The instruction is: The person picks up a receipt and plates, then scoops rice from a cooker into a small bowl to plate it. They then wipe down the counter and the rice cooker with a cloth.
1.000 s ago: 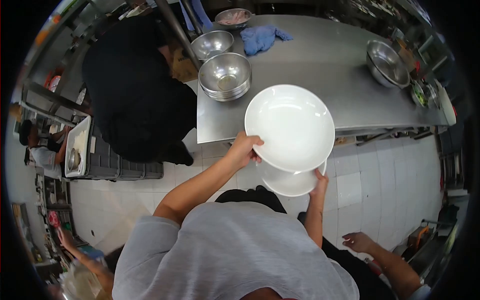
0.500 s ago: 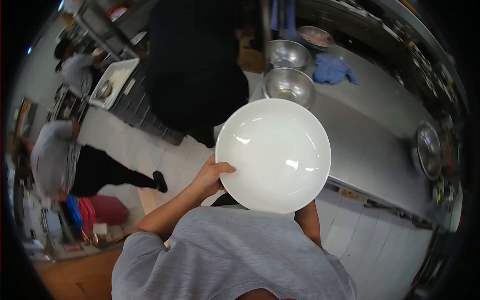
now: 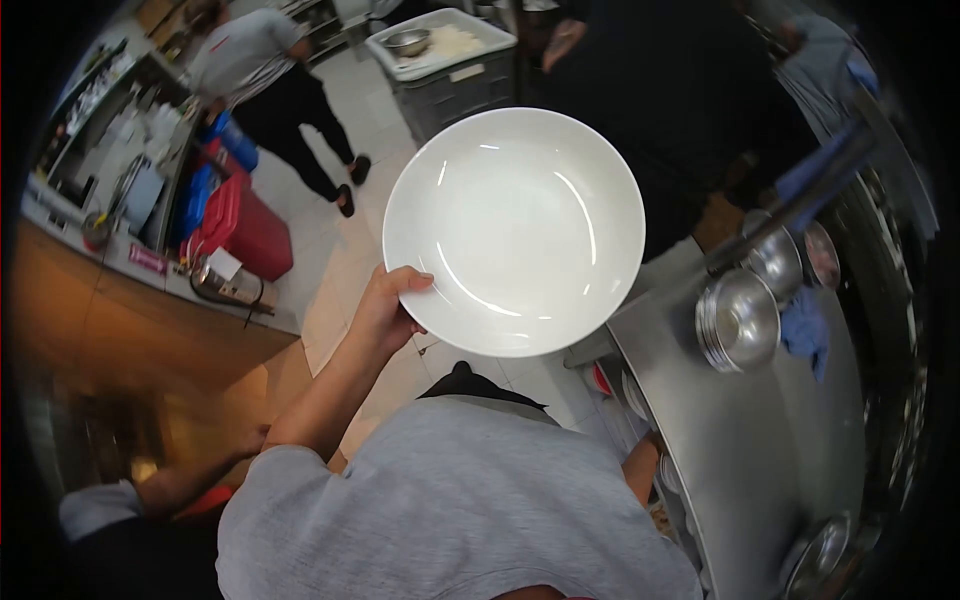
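Note:
My left hand (image 3: 387,312) is closed on the lower left rim of a large round white plate (image 3: 520,235), with the thumb on top and the fingers underneath. The plate is glossy, with nothing on it, and is held in the air in front of my body. My right forearm (image 3: 640,468) shows beside the edge of a steel table (image 3: 715,455). The right hand is hidden at the table's edge, so its fingers do not show.
Stacked steel bowls (image 3: 742,320) and a blue cloth (image 3: 803,335) sit on the steel table. Ahead, a person in black (image 3: 650,130) stands close by. A red bin (image 3: 248,225) stands left, near another person (image 3: 250,60). A white tray (image 3: 475,62) rests on grey crates. An arm (image 3: 200,475) shows lower left.
My view has swung left, so the steel table now lies further right and lower. The plate stays in my left hand and appears higher. My right forearm is now beside the table edge.

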Tool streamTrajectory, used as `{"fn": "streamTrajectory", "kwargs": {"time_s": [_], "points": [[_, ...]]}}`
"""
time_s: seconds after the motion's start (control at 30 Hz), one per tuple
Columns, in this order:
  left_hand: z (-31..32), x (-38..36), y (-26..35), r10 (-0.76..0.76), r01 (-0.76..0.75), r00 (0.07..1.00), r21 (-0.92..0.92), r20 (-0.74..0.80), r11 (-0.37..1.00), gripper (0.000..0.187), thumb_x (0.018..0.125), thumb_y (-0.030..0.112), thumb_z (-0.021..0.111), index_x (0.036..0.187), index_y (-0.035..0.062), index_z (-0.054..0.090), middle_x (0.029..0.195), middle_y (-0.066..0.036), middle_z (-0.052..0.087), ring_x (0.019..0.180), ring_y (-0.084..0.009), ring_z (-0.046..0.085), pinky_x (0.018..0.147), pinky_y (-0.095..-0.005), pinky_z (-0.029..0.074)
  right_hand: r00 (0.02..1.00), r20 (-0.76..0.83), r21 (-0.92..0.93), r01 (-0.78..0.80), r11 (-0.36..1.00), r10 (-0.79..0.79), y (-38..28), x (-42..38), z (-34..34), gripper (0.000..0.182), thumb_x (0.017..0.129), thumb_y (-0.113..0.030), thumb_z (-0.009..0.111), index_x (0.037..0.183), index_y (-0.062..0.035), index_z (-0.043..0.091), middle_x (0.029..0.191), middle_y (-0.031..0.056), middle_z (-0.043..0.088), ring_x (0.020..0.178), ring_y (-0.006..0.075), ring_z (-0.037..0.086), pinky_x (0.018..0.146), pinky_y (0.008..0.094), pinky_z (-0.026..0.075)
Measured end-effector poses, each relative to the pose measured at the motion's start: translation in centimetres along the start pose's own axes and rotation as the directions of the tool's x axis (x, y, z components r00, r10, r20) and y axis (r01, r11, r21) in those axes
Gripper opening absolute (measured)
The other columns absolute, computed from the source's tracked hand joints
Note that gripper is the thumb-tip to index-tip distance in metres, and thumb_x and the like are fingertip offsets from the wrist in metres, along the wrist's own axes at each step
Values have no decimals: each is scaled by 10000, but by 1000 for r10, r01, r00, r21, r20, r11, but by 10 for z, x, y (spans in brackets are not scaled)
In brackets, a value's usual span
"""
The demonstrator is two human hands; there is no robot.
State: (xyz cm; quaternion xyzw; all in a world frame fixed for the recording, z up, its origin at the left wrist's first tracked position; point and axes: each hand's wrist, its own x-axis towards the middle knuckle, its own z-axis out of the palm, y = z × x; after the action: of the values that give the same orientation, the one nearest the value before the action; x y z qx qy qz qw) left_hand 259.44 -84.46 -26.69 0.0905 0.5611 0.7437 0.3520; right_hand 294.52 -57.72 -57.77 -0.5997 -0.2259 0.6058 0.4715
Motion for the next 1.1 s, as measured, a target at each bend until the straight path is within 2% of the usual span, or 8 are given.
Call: {"fn": "streamTrajectory", "kwargs": {"time_s": [0.2, 0.37, 0.57, 0.63, 0.77, 0.97, 1.07, 1.1], "points": [[-73, 16, 39, 80, -96, 980, -80, -180, 992, 395, 676, 137, 591, 990, -89, 512, 687, -125, 596, 431, -170, 558, 287, -248, 405, 985, -143, -351, 38, 936, -93, 29, 6, -1, 312, 919, -266, 486, 1074, -6, 563, 862, 96, 614, 757, 199, 621, 639, 330, 515], [-166, 51, 66, 37, -82, 964, -160, -261, 984, 391, 675, 120, 593, 1000, -83, 516, 697, -130, 603, 441, -173, 570, 289, -251, 413, 975, -179, -705, -34, 709, -131, 92, -5, 45, 316, 922, -276, 483, 1072, -10, 563, 852, 92, 611, 749, 195, 619, 631, 329, 514], [-293, 108, 118, 6, -74, 944, -193, -331, 979, 421, 661, 90, 577, 1028, -93, 484, 674, -137, 581, 408, -183, 540, 289, -266, 408, 960, 58, -981, 3, 196, 276, 235, -59, 201, 320, 925, -287, 480, 1069, -15, 564, 840, 87, 607, 740, 190, 616, 621, 327, 511], [-328, 126, 131, -9, -66, 938, -203, -347, 977, 411, 662, 84, 568, 1022, -93, 479, 673, -141, 578, 395, -184, 528, 288, -269, 401, 865, 228, -972, 179, 151, 446, 282, -69, 266, 321, 927, -291, 479, 1069, -16, 565, 837, 85, 606, 737, 188, 615, 618, 327, 511], [-383, 159, 149, -82, -5, 916, -215, -394, 977, 406, 673, 74, 555, 1041, -75, 469, 687, -132, 568, 387, -180, 504, 289, -267, 390, 579, 596, -797, 338, 501, 557, 301, -139, 455, 365, 933, -359, 465, 1059, -32, 566, 799, 68, 583, 720, 169, 602, 594, 324, 498], [-464, 238, 177, -103, -26, 882, -266, -460, 964, 428, 693, 68, 537, 1093, -52, 442, 741, -131, 567, 444, -166, 511, 319, -260, 388, 20, 782, -614, -145, 776, 623, 204, -359, 748, 543, 916, -549, 422, 1141, -69, 538, 1028, 90, 592, 966, 210, 576, 801, 381, 497], [-511, 292, 191, -65, -52, 869, -222, -490, 974, 421, 699, 72, 531, 1093, -46, 442, 757, -131, 566, 462, -166, 513, 328, -261, 387, -145, 773, -633, -105, 767, 618, 216, -413, 843, 608, 914, -568, 399, 1218, -50, 497, 1175, 106, 552, 1075, 254, 542, 877, 381, 476], [-525, 314, 202, -47, -64, 864, -201, -502, 978, 420, 701, 74, 530, 1094, -44, 441, 762, -131, 565, 467, -166, 514, 332, -261, 387, -126, 775, -632, -157, 759, 619, 245, -414, 874, 526, 924, -402, 507, 1274, -15, 439, 1194, 131, 542, 1087, 273, 544, 884, 362, 473]]}}
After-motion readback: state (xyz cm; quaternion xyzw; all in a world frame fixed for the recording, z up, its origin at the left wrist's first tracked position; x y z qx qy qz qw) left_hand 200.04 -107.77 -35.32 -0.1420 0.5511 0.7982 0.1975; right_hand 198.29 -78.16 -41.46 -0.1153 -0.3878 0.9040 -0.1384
